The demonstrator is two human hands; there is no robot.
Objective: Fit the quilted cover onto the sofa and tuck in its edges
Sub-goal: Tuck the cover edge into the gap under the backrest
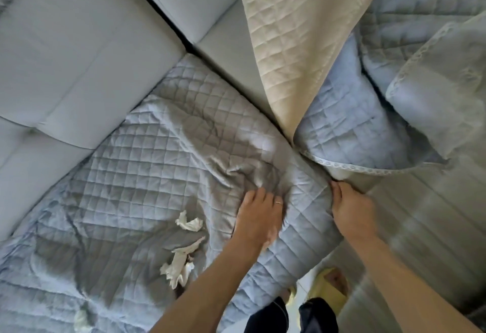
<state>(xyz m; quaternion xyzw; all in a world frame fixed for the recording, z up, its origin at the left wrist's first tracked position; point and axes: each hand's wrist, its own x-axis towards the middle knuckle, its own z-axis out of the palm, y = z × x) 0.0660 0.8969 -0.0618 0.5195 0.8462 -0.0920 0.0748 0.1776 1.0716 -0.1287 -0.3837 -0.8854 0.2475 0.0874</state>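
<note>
Head camera, as I see it on my screen: the right hand (352,211) curls its fingers round a fold of the quilted cover (136,164) at the front edge of the sofa (79,51) seat, holding the cloth tight. Just beside it, the left hand (259,214) lies palm down on the cover, holding nothing, its fingers spread and pressing into wrinkled fabric; one finger wears a thin ring (278,203).

The blue-grey cover spreads over the seat toward the back corner, where two pale grey back cushions meet. Crumpled white paper scraps (189,223) lie on it near the left forearm. To the right, a cream quilted fabric (297,43) drapes down over the back cushion, and more blue quilting with a lace trim (349,167) is heaped past it. Below the seat's front edge I make out a yellow slipper (328,288) on light floor.
</note>
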